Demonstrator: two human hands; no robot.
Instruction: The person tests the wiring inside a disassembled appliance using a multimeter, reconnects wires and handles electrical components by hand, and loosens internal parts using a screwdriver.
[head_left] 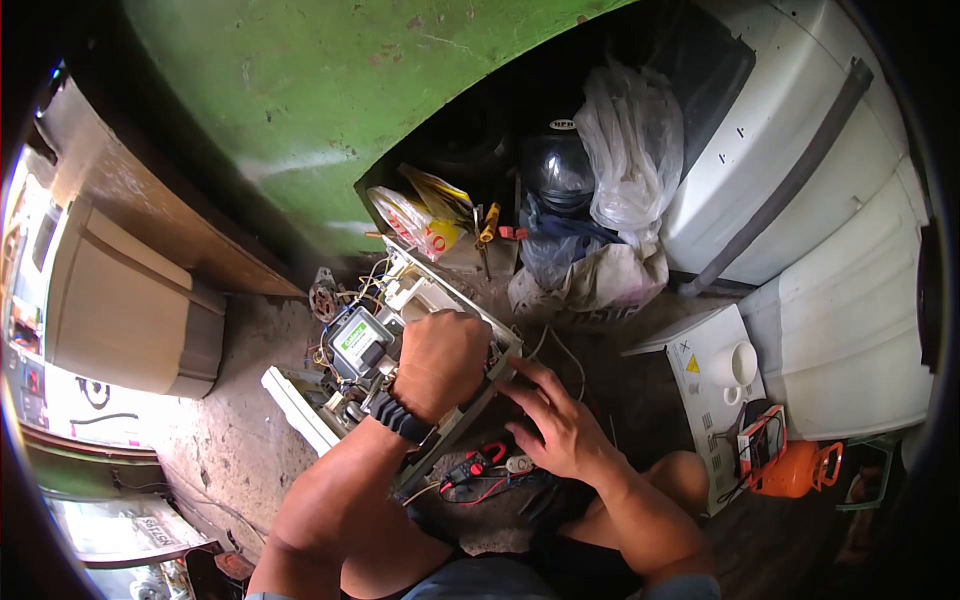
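An opened white appliance housing (300,405) with exposed wiring lies in front of me. My left hand (440,365), a dark band on its wrist, reaches down into it with bent fingers; the fingertips and whatever they grip are hidden. Beside that hand sits a grey boxed part (360,340) with a green-and-white label. My right hand (560,425) has its fingers apart, the front fingertips at the housing's near right edge. Just below the housing, a red and black clamp meter (472,468) rests on the floor with its leads.
Behind the housing are a yellow-handled screwdriver (488,225), a printed plastic bag (415,222), a dark helmet (560,170) and clear plastic bags (630,150). At right, a white mug (735,365) stands on a white panel (700,420) near an orange gas cylinder (790,468).
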